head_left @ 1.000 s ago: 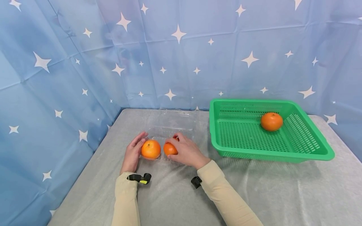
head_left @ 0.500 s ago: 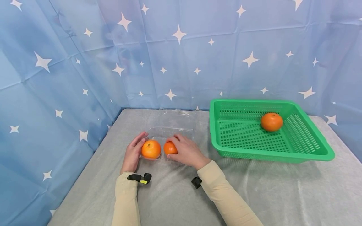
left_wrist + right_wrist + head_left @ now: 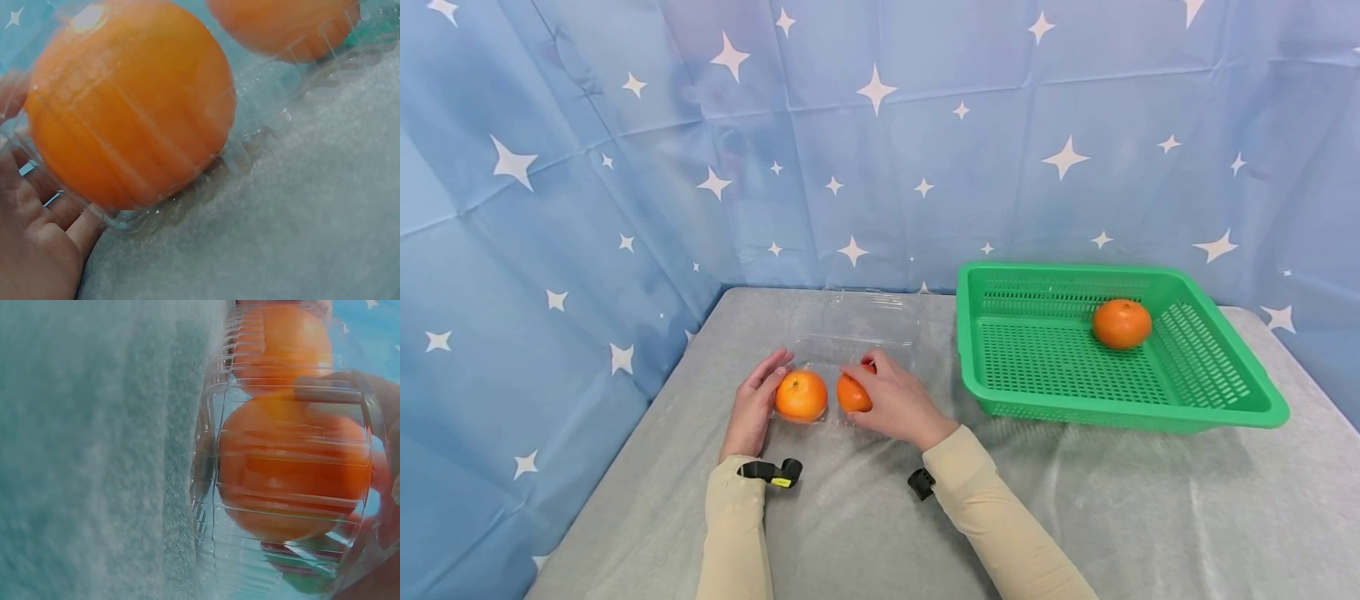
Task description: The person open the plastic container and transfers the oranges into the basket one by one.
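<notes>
A clear plastic clamshell box point(image 3: 850, 357) stands on the table with its lid point(image 3: 872, 315) folded back toward the curtain. In its left half sits one orange point(image 3: 801, 397), stem end up. My left hand point(image 3: 751, 415) rests along the box's left wall, fingers extended, thumb near that orange; the left wrist view shows the fingers point(image 3: 37, 194) outside the ribbed plastic. From above, my right hand point(image 3: 898, 403) grips a second, deeper-coloured orange point(image 3: 852, 393) in the box's right half, fingers over its far side and thumb at the near side. Through the box wall, the right wrist view shows this orange point(image 3: 290, 465) too.
A green perforated basket point(image 3: 1123, 414) stands to the right of the box, with one more orange point(image 3: 1122, 324) at its back right. Grey cloth point(image 3: 842, 517) covers the table. A blue curtain with white stars point(image 3: 925, 133) hangs behind and along the left side.
The orange under my right hand has turned and shifted slightly right, and the fingers on it have moved a little. My left hand, the box and the basket stay as they were.
</notes>
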`<state>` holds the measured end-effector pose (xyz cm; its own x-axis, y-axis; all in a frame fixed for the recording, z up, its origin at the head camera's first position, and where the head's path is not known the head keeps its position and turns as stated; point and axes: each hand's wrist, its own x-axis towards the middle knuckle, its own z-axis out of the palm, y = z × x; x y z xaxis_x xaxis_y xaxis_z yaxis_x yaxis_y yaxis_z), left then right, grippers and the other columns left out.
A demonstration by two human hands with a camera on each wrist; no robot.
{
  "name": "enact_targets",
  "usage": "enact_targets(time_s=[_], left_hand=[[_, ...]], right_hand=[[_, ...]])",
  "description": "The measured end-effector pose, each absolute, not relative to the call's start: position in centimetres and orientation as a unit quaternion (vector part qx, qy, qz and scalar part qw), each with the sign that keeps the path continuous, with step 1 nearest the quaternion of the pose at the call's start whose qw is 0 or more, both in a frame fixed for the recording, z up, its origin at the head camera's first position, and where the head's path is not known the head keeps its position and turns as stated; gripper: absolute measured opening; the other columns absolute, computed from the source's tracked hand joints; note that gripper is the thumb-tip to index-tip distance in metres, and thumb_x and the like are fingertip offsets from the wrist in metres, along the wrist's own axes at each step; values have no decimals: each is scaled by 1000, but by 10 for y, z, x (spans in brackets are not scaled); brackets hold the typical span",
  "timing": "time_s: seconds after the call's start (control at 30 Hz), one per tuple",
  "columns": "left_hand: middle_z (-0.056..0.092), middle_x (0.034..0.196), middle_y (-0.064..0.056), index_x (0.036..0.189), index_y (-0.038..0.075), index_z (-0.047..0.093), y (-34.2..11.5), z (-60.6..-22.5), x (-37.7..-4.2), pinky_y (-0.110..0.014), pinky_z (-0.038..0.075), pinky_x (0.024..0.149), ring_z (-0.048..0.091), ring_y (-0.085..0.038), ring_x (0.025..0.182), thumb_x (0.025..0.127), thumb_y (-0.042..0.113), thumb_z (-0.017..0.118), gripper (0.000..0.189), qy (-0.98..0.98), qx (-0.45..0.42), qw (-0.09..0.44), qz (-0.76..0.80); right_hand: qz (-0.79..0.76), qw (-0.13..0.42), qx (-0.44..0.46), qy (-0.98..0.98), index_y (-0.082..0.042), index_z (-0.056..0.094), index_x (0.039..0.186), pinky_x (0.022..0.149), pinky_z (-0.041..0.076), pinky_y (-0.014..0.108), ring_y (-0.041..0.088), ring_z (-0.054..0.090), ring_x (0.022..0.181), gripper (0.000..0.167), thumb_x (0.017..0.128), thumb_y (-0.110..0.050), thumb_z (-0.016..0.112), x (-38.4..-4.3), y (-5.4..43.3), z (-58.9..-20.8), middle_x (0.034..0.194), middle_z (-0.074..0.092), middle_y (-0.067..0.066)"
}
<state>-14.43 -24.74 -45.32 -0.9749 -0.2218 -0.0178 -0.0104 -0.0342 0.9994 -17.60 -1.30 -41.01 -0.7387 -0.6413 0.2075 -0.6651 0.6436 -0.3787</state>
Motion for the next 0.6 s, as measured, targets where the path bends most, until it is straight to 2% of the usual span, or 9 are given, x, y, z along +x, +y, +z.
enact_targets(time_s=[0.13, 0.3, 0.47, 0.6], left_hand=[[46, 131, 2, 133, 15, 42, -248, -453, -144, -38, 29, 102, 42, -14, 119, 91, 31, 50, 46, -686, 86, 70, -719], [44, 133, 0, 134, 14, 40, -248, -452, -144, -38, 29, 102, 41, -15, 121, 92, 31, 49, 46, -685, 88, 65, -720], [46, 131, 2, 133, 15, 42, -247, -451, -144, -38, 29, 102, 42, -14, 120, 91, 31, 50, 46, -689, 91, 66, -716], [46, 130, 3, 133, 16, 43, -246, -451, -144, -39, 30, 101, 43, -13, 119, 91, 33, 50, 46, -694, 91, 69, -711]], right_hand=[[215, 24, 354, -910, -27, 49, 125, 64, 44, 27, 13, 43, 95, 58, 71, -36, 67, -176, -14, -410, 117, 37, 0], [214, 19, 349, -912, -23, 48, 123, 67, 46, 30, 16, 44, 99, 59, 70, -38, 68, -175, -14, -410, 124, 36, 1], [218, 22, 348, -912, -22, 46, 120, 66, 45, 29, 13, 45, 93, 57, 71, -40, 67, -176, -15, -411, 115, 44, -4], [219, 21, 348, -911, -24, 46, 125, 63, 44, 28, 13, 44, 91, 60, 72, -43, 67, -176, -14, -410, 112, 42, -3]])
